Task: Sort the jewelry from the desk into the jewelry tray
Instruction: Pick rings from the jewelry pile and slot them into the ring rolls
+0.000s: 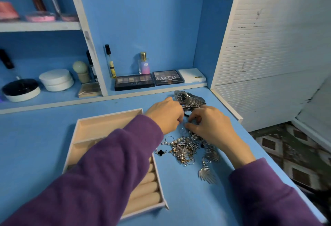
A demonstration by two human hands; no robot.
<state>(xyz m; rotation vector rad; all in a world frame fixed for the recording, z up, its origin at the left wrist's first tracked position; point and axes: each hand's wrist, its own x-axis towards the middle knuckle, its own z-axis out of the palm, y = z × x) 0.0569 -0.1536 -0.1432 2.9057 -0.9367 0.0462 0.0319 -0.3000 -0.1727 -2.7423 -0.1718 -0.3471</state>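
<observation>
A tangled heap of silver jewelry [186, 149] lies on the blue desk [35, 136], with wing-shaped pendants [206, 173] at its near edge and a black clover charm [160, 152] on its left. A silver wristwatch [188, 97] lies just beyond the heap. The beige jewelry tray [107, 118] sits to the left, partly under my left sleeve, its ring rolls [148, 186] showing at the near end. My left hand [164, 113] and my right hand [207, 123] meet over the far end of the heap, fingers curled. What they pinch is hidden.
Eyeshadow palettes [134, 82], a white box [192, 75] and small bottles [144, 63] stand on the ledge behind. Jars [56, 79] sit on the shelf at left. The desk's right edge [250, 136] drops to a patterned floor.
</observation>
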